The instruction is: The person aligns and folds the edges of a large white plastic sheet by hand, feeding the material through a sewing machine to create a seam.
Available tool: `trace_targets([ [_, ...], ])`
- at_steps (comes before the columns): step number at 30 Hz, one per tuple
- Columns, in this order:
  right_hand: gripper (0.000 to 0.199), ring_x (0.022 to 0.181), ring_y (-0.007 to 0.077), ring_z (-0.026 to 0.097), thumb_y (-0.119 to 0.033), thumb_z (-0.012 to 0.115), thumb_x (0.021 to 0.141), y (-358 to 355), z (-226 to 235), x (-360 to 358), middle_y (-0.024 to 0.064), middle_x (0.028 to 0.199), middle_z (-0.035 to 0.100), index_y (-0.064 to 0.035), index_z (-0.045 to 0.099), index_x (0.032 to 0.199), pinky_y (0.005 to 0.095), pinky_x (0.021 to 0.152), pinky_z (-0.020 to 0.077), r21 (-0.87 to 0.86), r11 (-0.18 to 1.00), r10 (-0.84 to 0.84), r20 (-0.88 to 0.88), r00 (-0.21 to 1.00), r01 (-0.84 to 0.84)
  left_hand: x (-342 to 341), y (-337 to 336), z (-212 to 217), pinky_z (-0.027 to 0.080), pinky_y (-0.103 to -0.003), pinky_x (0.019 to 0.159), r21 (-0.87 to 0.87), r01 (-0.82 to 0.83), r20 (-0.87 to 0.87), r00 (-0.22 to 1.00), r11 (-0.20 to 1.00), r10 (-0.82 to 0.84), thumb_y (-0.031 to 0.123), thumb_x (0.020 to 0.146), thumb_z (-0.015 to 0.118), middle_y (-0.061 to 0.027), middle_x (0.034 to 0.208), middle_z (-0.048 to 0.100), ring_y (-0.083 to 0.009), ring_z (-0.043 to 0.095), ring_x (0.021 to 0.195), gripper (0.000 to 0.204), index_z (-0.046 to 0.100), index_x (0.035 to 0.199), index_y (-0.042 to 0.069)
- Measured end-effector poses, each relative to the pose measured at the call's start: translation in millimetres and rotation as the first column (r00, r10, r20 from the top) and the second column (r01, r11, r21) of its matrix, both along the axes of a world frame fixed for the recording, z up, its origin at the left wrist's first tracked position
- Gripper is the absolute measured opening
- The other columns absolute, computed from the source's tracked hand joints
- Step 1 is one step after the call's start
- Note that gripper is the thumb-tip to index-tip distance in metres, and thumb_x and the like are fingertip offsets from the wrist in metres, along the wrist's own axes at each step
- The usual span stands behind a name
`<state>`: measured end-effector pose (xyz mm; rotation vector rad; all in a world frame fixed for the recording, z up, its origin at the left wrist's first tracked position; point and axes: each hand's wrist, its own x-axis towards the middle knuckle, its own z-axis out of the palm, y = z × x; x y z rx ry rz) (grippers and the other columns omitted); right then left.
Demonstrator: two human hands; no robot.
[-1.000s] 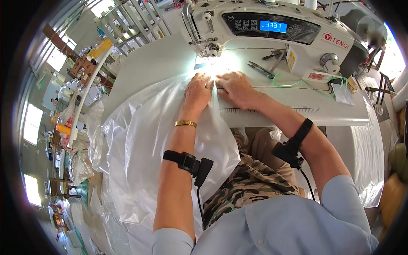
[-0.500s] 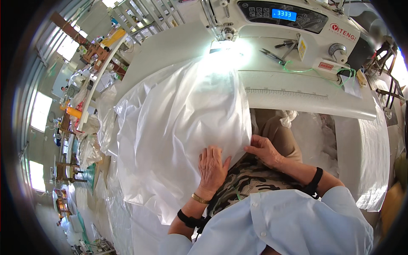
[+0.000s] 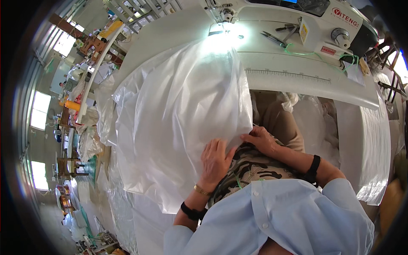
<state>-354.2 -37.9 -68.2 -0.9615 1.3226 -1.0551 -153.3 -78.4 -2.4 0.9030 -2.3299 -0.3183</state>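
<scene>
A large, glossy white sheet (image 3: pixel 170 123), thin and wrinkled, runs from under the lit needle area of a sewing machine (image 3: pixel 297 12) down over the table edge to my lap. My left hand (image 3: pixel 215 163) lies flat on its lower part, fingers stretched out and thumb apart. At the sheet's right edge, my right hand (image 3: pixel 262 141) pinches the material between thumb and curled fingers. Some of those fingertips are hidden behind the edge.
Tweezers-like snippers (image 3: pixel 274 39) and green thread (image 3: pixel 312 52) lie on the machine bed, right of the needle. A ruler scale (image 3: pixel 289 74) runs along the table's front. White sheeting (image 3: pixel 365 148) hangs at the right. Benches with clutter (image 3: pixel 93 80) stand at the left.
The view has tipped downward, so the machine sits higher and its display is mostly cut off. Both hands stay at the sheet's lower right, with only a slight shift.
</scene>
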Motion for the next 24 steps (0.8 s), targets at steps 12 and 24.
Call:
trace_targets([
  [12,0.016,0.067,0.0104,0.064,-0.009,0.059,0.091,38.0,95.0,-22.0,0.0039,0.078,0.067,0.0017,0.063,0.102,0.0249,0.065,0.0510,-0.139,0.959,0.262,0.102,0.960,-0.247,36.9,-1.6,45.4,0.042,-0.025,0.067,0.796,0.315,-0.393,0.919,0.517,0.045,0.001,0.094,0.054,-0.0006,0.075,0.054,-0.0097,0.049,0.069,0.009,0.055,0.103,-0.001],
  [24,0.023,0.050,0.0181,0.051,-0.017,0.070,0.088,23.5,90.7,-10.9,0.0086,0.059,0.055,0.0021,0.060,0.097,0.0345,0.051,0.0416,-0.183,0.982,-0.098,-0.342,0.935,0.036,12.7,-4.1,21.1,0.040,-0.023,0.058,0.580,0.113,-0.265,0.963,0.807,0.056,0.018,0.098,0.061,0.0006,0.075,0.054,-0.0059,0.047,0.066,0.018,0.055,0.100,0.001],
])
